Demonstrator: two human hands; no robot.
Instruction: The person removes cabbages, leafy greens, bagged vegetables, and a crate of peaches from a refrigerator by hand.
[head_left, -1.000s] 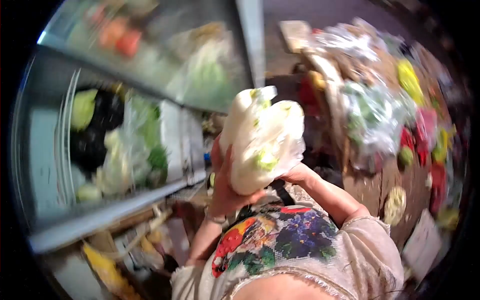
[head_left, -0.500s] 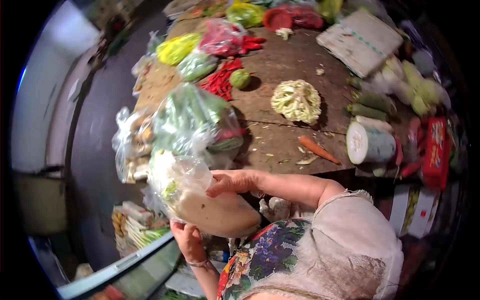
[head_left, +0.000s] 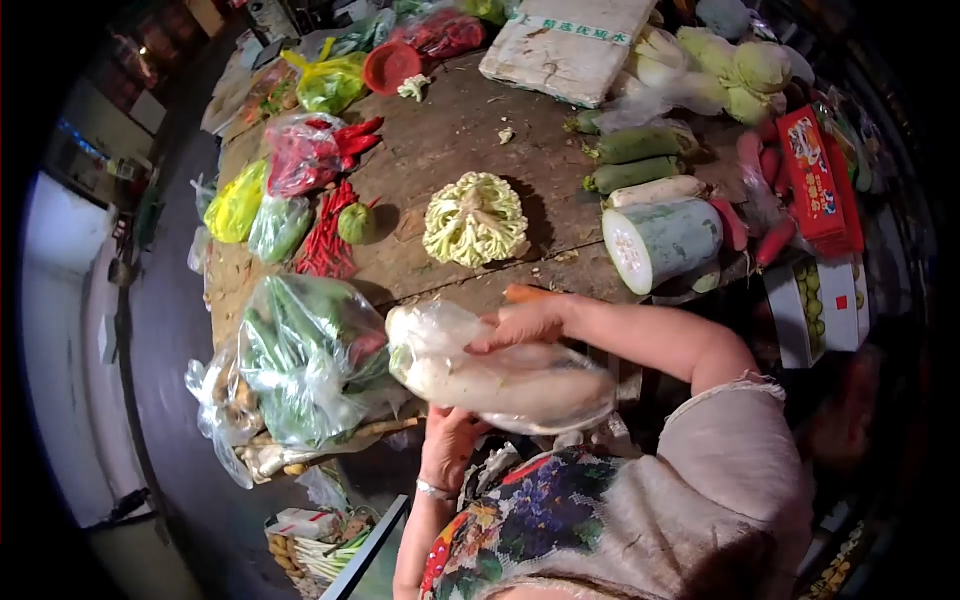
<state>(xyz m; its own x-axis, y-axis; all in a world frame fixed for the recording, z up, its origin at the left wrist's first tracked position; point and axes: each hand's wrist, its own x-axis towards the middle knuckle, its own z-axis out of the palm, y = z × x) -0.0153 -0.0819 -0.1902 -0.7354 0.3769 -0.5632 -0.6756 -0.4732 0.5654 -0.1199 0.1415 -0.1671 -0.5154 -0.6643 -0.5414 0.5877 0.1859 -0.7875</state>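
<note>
Both my hands hold a clear plastic bag point(head_left: 450, 325) with a long white radish point(head_left: 500, 388) in it, over the near edge of the table. My right hand point(head_left: 520, 322) grips it from above, fingers and thumb pressed into the plastic. From below, my left hand point(head_left: 452, 445) holds the bag's near side, its fingertips partly hidden under it. Just left of it sits a bag of green vegetables point(head_left: 305, 350). Behind my right wrist, a carrot point(head_left: 527, 293) shows only in part. A cauliflower point(head_left: 475, 220) lies farther back on the wooden table point(head_left: 400, 180).
At the right lie a cut winter melon point(head_left: 665, 245), green cucumber-like vegetables point(head_left: 640, 160) and a red box point(head_left: 815, 180). Red chillies point(head_left: 328, 235) and a round green vegetable point(head_left: 356, 223) are at the left. A white foam board point(head_left: 560, 50) lies at the back.
The bagged radish has moved right, away from the bag of green vegetables, with both hands still on it. My view has turned toward the right, so more of the table's right side shows.
</note>
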